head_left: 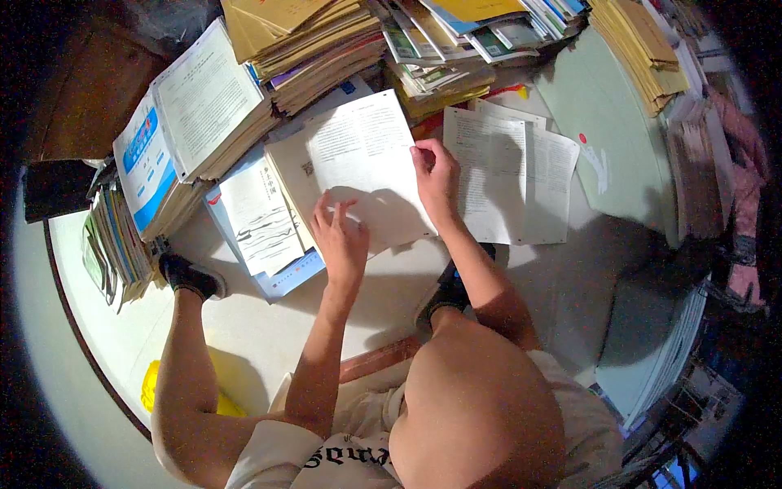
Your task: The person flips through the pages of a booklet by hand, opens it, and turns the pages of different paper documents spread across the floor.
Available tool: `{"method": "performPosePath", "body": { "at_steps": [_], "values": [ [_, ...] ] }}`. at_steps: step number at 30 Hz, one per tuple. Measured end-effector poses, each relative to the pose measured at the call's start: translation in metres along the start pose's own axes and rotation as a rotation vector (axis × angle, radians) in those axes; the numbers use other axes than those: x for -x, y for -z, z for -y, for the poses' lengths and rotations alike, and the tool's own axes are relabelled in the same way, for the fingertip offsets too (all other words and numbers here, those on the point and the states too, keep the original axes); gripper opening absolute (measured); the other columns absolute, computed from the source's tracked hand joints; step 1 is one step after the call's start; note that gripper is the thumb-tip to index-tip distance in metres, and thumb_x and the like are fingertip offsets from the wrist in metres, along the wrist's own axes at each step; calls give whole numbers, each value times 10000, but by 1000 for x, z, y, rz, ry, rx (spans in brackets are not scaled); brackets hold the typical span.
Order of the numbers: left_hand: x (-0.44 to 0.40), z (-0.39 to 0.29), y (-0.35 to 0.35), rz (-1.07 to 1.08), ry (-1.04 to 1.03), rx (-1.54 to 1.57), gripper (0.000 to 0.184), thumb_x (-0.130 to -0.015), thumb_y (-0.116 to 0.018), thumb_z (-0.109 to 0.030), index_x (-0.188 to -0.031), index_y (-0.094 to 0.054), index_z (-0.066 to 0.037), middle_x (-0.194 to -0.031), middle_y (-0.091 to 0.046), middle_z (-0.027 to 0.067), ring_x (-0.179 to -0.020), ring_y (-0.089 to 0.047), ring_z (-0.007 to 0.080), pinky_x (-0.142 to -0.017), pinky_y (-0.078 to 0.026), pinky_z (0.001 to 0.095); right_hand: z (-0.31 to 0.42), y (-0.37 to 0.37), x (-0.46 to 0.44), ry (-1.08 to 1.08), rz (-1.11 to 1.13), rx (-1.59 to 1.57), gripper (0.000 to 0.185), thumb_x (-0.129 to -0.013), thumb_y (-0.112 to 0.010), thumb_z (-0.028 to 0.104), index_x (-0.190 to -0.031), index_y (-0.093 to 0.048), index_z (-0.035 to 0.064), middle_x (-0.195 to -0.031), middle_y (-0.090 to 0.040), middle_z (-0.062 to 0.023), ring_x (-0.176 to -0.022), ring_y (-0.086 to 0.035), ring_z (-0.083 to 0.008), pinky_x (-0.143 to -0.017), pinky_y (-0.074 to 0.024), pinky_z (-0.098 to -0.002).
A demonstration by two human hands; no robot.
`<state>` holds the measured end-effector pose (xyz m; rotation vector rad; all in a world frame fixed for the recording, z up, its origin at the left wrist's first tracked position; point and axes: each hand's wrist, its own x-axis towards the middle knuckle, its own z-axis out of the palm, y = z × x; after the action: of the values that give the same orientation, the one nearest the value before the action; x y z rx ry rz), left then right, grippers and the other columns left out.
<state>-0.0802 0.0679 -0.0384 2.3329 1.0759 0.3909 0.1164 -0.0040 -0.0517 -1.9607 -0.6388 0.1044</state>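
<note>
Floor: pale, smooth, with a dark strip along its left edge.

Large printed sheet: thin white paper, text in columns toward its far edge, mid-floor before the seated person, overlying thicker cream-edged leaves.

Booklet: matte white cover, inky wavy strokes, vertical Chinese title; just left of the sheet, resting on a blue-and-white booklet.

Creased printed pages: white, rectangular, overlapping, flat on the floor to the sheet's right.

Paper stack: blocky, layered edges, printed top leaf; toward the floor's far left corner. Beside it, a heap of brown kraft envelopes.

Yellow bag: crumpled, glossy plastic, near the floor's left edge.

Left hand: fingers parted, loosely curled over the sheet's lower left, gripping nothing; whether the tips touch, I cannot tell.

Right hand: thumb and bent forefinger pinched together at the sheet's right edge, holding it.
</note>
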Motion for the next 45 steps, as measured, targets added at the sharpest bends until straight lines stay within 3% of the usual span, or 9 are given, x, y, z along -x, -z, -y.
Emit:
{"method": "performPosePath", "body": {
  "at_steps": [4,6,7,9,10,13,22,25,45],
  "values": [
    [-10,-2,12,-93,52,240,533,-793,-729,1,-1294,-565,-74,-1444,-448,208,-1341,-436,403,-1111,-399,485,1,17,7,-129,61,-107,112,-958,-690,123,-1002,-638,34,-907,-680,-109,-804,-655,-249,-721,-503,-348],
    [-18,5,10,-106,126,367,546,-824,-728,-6,-1333,-538,-63,-1409,-491,213,-1304,-493,374,-1084,-435,453,-14,23,11,-111,37,-270,113,-972,-680,120,-1001,-630,23,-853,-647,-36,-759,-601,-141,-696,-479,-289],
    [-23,13,5,-114,212,662,542,-849,-724,-13,-1350,-519,-35,-1354,-543,209,-1239,-549,343,-1049,-461,424,-5,33,12,-198,59,-344,113,-978,-677,124,-1002,-632,23,-840,-614,13,-750,-549,-79,-682,-455,-248],
    [-28,20,3,-142,171,640,382,-925,-728,-35,-1265,-566,27,-1161,-654,103,-1054,-628,204,-874,-523,297,1,47,14,-297,52,-389,110,-985,-678,135,-1007,-641,34,-864,-608,34,-771,-525,-50,-704,-432,-220],
    [-28,19,6,-142,171,641,382,-925,-728,-35,-1265,-566,27,-1161,-654,103,-1054,-628,204,-874,-523,297,-2,51,16,-332,53,-447,108,-991,-671,136,-1011,-642,34,-887,-612,38,-797,-522,-50,-735,-429,-217],
    [-31,7,19,-18,393,902,267,-897,-801,-111,-1069,-674,49,-843,-687,13,-747,-573,48,-658,-445,203,-7,57,20,-397,44,-479,119,-988,-680,150,-1016,-648,38,-895,-614,38,-832,-525,-49,-765,-419,-218],
    [-29,-7,24,-7,398,945,416,-869,-816,-60,-1224,-646,75,-848,-726,65,-744,-616,72,-699,-487,218,-19,67,30,-446,20,-479,179,-973,-707,216,-1065,-658,71,-936,-651,19,-879,-576,-89,-811,-458,-259],
    [-29,-8,23,14,386,942,390,-874,-805,-31,-1214,-629,38,-822,-633,-8,-739,-572,68,-680,-478,213,-12,66,30,-461,-7,-507,193,-997,-675,236,-1046,-663,50,-913,-584,42,-858,-487,-65,-797,-395,-232],
    [-26,-2,17,30,361,1004,434,-890,-778,-16,-1278,-600,60,-915,-702,52,-847,-655,120,-778,-528,249,-16,69,34,-463,-24,-632,246,-989,-693,219,-1118,-650,15,-1044,-624,-6,-1003,-543,-105,-953,-412,-261]
  ]
}}
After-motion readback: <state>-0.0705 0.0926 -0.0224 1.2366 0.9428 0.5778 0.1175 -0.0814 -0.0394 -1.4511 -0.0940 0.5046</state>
